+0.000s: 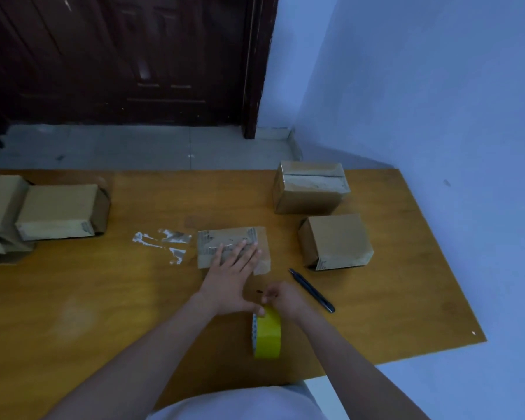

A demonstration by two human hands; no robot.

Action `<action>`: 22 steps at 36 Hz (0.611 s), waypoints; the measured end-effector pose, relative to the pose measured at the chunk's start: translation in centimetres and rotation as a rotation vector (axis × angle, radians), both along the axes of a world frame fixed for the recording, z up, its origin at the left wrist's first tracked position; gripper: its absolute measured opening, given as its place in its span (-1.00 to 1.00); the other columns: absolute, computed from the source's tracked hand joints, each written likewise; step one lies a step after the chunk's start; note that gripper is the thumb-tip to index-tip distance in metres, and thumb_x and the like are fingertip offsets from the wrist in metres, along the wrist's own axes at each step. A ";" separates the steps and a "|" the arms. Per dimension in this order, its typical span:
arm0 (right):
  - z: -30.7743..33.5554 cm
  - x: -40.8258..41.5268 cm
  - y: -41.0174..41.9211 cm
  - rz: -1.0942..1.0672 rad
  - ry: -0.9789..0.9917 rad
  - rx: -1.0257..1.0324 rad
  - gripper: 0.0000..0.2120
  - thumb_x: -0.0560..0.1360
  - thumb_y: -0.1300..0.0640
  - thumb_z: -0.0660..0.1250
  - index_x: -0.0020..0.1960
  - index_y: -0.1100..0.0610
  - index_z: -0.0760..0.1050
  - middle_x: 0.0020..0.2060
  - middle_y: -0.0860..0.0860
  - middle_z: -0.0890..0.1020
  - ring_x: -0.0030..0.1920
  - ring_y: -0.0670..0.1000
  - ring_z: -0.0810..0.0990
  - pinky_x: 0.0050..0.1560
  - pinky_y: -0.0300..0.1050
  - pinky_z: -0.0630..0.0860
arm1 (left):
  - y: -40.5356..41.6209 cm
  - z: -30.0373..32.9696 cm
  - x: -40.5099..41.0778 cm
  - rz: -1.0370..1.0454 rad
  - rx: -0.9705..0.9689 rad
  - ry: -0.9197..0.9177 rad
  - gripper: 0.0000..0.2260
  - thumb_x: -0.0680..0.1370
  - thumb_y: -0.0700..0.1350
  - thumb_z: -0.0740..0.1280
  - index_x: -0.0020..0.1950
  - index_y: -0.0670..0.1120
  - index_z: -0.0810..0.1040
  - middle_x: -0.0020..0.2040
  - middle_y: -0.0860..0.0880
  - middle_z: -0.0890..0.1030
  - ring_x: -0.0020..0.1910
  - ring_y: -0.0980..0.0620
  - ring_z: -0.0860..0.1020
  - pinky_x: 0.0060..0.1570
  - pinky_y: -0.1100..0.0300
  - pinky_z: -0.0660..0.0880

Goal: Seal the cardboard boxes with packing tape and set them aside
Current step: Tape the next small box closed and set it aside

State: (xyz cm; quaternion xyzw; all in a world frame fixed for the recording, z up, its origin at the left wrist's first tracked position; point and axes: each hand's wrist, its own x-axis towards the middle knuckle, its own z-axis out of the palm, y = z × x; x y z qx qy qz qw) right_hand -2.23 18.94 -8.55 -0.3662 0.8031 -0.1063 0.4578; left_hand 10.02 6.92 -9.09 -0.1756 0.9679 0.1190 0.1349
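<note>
The small cardboard box (pixel 232 247) at mid-table is pressed flat by the left hand (pixel 229 278), fingers straight. The yellow tape roll (pixel 266 334) is pinched by the right hand (pixel 285 298); the stretched tape may be twisted or stuck crooked.

Open tabletop front-left; boxes crowd the far-right and left edge.

Bare table (pixel 73 313) runs wide at front-left. Two boxes (pixel 311 187) (pixel 335 242) block the far-right, a pen (pixel 311 291) lying just before them. Stacked boxes (pixel 55 212) close the left edge. Torn tape scraps (pixel 164 242) lie between these and the middle box (pixel 232 245); a tape roll (pixel 267 331) stands near the front edge.
</note>
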 end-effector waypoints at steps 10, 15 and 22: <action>-0.3 -0.6 2.3 0.123 0.109 -0.213 -0.82 0.58 0.22 0.10 -0.17 0.06 0.33 -0.13 0.04 0.43 -0.10 0.04 0.43 -0.11 -0.04 0.35 | 0.1 1.4 -1.7 0.262 0.099 0.199 -0.18 0.42 0.41 -0.41 0.51 0.10 0.20 0.52 0.19 0.19 0.50 0.15 0.10 0.43 0.01 -0.02; 0.1 -2.3 3.0 0.219 0.277 -0.305 -0.71 0.51 0.12 -0.05 -0.08 0.20 0.43 -0.17 0.01 0.34 -0.15 -0.02 0.30 -0.20 -0.11 0.23 | -0.4 1.1 -3.8 0.273 0.000 0.250 -0.60 0.61 0.19 0.12 0.38 0.06 0.41 0.33 0.09 0.42 0.29 -0.03 0.33 0.25 0.03 0.20; 0.0 -3.7 3.4 0.218 0.243 -0.327 -0.83 0.59 0.28 0.09 -0.12 0.12 0.37 -0.16 0.01 0.35 -0.13 0.02 0.35 -0.20 -0.07 0.26 | -1.0 -1.3 -3.9 0.169 -0.240 0.413 -0.77 0.45 0.14 0.40 -0.02 0.03 0.65 0.08 0.05 0.55 0.01 -0.06 0.40 -0.04 -0.06 0.46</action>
